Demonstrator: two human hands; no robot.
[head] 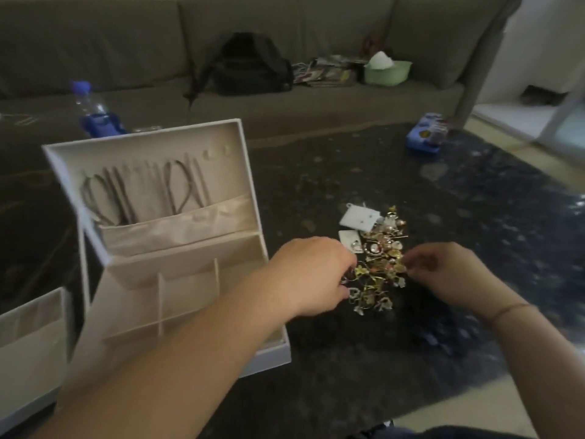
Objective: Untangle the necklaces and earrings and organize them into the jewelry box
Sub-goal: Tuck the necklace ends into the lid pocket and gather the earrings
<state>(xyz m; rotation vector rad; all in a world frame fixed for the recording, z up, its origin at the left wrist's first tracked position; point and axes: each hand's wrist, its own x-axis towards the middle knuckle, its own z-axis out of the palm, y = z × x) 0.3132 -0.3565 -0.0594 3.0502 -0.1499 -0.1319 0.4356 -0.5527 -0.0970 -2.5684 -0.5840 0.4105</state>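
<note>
1. I am looking at the tangled jewelry pile (376, 264), a heap of gold and silver earrings lying on the dark table (474, 217) in the lower middle of the frame, slightly right of centre. Its long axis is running from upper right to lower left, toward me.

2. My left hand (313, 274) is reaching in from the left and is touching the pile's left edge. Its fingers are curling down into the pieces, but the blur is hiding whether they are pinching anything, so I cannot tell.

3. My right hand (443, 274) is sitting at the pile's right edge with the fingertips drawn together, seemingly pinching one small gold piece, though I cannot say which.

4. I am judging that both hands are equally near, the pile lying between them, so the coming pull would be sideways, left and right apart.

5. A white earring card (359, 216) and a smaller one (348, 237) are lying at the pile's upper left corner.

6. The open jewelry box (177, 274) is standing just left of my left hand. Dark necklaces (139, 191) are hanging in its raised lid at centre left, and the front compartments appear empty.

7. Another pale tray (31, 337) is sitting at the lower left edge.

8. Farther out, a water bottle (91, 106) is in the upper left, a blue box (427, 133) in the upper right, and a grey sofa (126, 52) across the top is carrying a black bag (253, 64) and a green bowl (386, 71).
</note>
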